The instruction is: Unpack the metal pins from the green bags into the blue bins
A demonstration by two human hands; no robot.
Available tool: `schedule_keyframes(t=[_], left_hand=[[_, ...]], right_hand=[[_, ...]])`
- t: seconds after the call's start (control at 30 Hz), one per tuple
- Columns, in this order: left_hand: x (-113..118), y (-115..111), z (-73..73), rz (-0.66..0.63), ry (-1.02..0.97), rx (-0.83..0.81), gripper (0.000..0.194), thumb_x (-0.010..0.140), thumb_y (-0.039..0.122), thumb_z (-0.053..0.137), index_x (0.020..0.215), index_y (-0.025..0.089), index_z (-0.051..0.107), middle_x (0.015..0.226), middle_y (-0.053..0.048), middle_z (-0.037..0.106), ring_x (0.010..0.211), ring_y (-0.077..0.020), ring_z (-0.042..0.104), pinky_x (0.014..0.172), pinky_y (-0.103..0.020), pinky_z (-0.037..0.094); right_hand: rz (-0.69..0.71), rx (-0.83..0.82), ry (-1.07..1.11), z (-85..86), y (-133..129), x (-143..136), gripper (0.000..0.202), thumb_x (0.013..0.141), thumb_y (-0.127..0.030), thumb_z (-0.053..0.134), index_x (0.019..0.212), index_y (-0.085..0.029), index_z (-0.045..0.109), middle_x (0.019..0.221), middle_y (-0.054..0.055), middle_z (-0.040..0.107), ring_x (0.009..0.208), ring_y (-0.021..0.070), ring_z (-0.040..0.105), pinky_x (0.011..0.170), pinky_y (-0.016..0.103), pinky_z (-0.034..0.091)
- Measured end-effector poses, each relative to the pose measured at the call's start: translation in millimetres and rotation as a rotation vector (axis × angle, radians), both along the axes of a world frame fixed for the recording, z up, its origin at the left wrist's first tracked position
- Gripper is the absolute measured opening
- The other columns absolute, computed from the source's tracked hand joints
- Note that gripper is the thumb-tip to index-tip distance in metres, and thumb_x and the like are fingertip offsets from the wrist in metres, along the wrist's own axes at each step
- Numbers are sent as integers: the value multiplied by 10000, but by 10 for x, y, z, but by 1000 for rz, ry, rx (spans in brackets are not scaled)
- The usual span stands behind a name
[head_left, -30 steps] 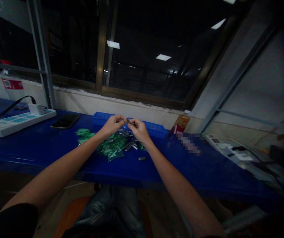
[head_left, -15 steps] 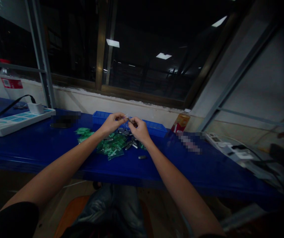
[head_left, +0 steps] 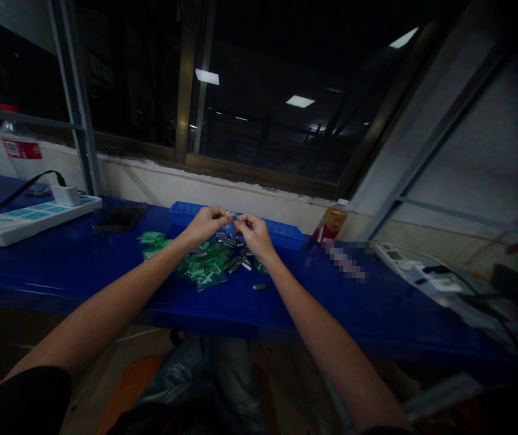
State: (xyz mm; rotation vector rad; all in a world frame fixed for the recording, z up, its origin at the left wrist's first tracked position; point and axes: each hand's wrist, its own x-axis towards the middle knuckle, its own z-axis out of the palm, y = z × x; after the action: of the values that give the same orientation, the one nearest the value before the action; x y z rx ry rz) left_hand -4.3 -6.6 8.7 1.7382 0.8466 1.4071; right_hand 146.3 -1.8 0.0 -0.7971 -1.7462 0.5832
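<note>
Over the blue table point(head_left: 118, 266), my left hand point(head_left: 206, 226) and my right hand point(head_left: 254, 233) meet at the fingertips. Fingers of both hands are pinched around a small clear plastic bag point(head_left: 230, 215); a small dark piece shows near the right fingertips, too small to make out. Below them lies a pile of green plastic bags point(head_left: 207, 266), with several small metallic pieces point(head_left: 241, 263) at its right side. One metallic piece point(head_left: 259, 286) lies apart, nearer the table's front edge.
Behind my hands stands a long blue tray point(head_left: 281, 231). A drink bottle point(head_left: 330, 223) is at its right. White power strips lie left point(head_left: 37, 219) and right point(head_left: 422, 272). Another bottle point(head_left: 22, 151) stands at the far left, beside a metal post.
The small bag between my fingertips sits slightly differently, and my right fingers have shifted a little. The piles on the table look the same.
</note>
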Motion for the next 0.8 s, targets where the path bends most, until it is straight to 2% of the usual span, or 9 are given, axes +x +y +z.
schedule_keyframes(t=[0.23, 0.5, 0.67, 0.8], left_hand=[[-1, 24, -17, -41, -49, -43, 301, 641, 403, 662, 732, 118, 632, 681, -8, 610, 640, -110, 508, 612, -228, 371], [14, 3, -3, -85, -72, -37, 293, 633, 384, 674, 751, 119, 635, 727, -23, 632, 685, -119, 530, 667, -244, 391], [2, 8, 6, -41, -25, 23, 213, 700, 340, 611, 720, 129, 609, 680, -14, 604, 651, -113, 517, 655, -245, 395], [-37, -4, 34, 86, 45, 208, 156, 740, 283, 550, 763, 133, 585, 713, -13, 588, 671, -114, 518, 665, -243, 396]], right_hand=[[102, -202, 181, 50, -8, 6, 179, 668, -348, 538, 604, -181, 547, 539, -31, 505, 528, 109, 457, 539, 237, 359], [129, -209, 166, 70, -21, 16, 182, 645, -349, 547, 588, -178, 525, 524, -35, 503, 510, 99, 458, 525, 226, 357], [105, -206, 110, 72, -23, 3, 250, 666, -424, 577, 632, -181, 526, 538, -34, 512, 526, 101, 480, 535, 226, 379], [93, -430, 181, 106, -16, 23, 420, 720, -585, 476, 697, -172, 548, 549, 6, 543, 519, 113, 511, 478, 218, 380]])
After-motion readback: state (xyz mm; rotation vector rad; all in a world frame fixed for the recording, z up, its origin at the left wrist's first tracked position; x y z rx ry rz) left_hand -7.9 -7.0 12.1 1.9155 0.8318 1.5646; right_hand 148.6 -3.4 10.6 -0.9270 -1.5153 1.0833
